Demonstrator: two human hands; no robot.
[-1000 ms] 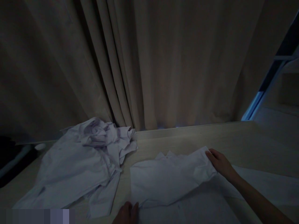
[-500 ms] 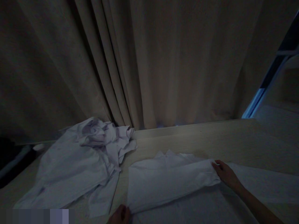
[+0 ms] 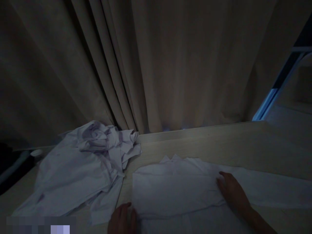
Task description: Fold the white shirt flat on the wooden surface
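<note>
A white shirt (image 3: 170,191) lies on the pale surface in front of me, one sleeve (image 3: 273,187) stretched out to the right. Its near part is folded over into a flat band across the body. My right hand (image 3: 230,190) rests on the right end of this band, thumb and fingers apart. At the band's lower left corner is my left hand (image 3: 122,219), fingers bent and parted, touching or just beside the cloth edge; the bottom frame edge cuts it off.
A second, crumpled white shirt (image 3: 80,172) lies to the left. Dark items (image 3: 14,169) and a small white object (image 3: 36,153) sit at the far left. Behind the pale wooden surface (image 3: 207,143) hangs a brown curtain (image 3: 180,65). A blue-lit frame (image 3: 265,104) stands at right.
The folded band has come down flat onto the shirt. My right hand has let go of its edge and lies on it; my left hand has loosened and moved slightly up and left.
</note>
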